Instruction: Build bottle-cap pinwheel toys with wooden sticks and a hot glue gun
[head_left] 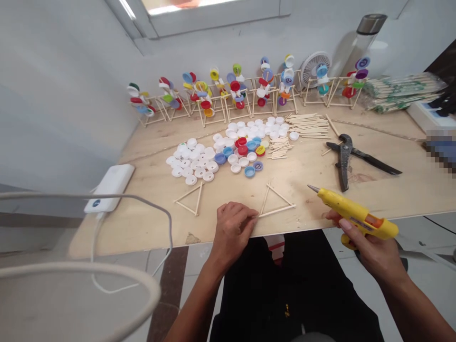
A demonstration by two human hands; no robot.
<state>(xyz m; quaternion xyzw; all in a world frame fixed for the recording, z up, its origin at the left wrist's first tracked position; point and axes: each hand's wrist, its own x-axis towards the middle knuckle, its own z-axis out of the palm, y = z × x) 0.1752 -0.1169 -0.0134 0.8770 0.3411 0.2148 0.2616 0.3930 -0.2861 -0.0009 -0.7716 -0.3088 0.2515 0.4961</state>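
My right hand is wrapped round the handle of a yellow glue gun, its metal nozzle pointing left over the table. My left hand rests at the table's front edge, thumb and fingers pinched on the lower left corner of a triangle of wooden sticks. A second stick triangle lies flat to the left, apart from either hand. Beyond them are a pile of white bottle caps, some with holes, and several coloured caps.
Short cut sticks and longer sticks lie behind. Black pliers sit at right. Along the wall stand several stick frames with coloured caps, a small fan and a bottle. A white power bank with a cable is at left.
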